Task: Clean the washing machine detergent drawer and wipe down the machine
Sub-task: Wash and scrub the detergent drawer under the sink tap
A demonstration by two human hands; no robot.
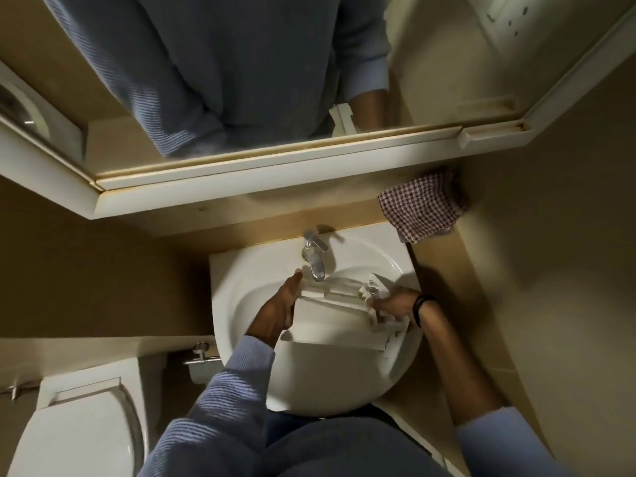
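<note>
A white plastic detergent drawer [330, 318] lies across the basin of a white sink [241, 280], just under the chrome tap [314, 256]. My left hand [278, 304] holds the drawer's left end, fingers stretched along its side. My right hand [392, 304] grips the drawer's right end, where a crumpled white wipe or tissue [370, 287] shows by the fingers. A dark band sits on my right wrist. No running water is visible from the tap.
A red-and-white checked cloth [421, 204] hangs on the wall at the sink's back right. A mirror cabinet [241, 80] juts out overhead. A white toilet [79, 425] stands at lower left, with a chrome fitting [201, 354] beside the sink. Beige walls close in on both sides.
</note>
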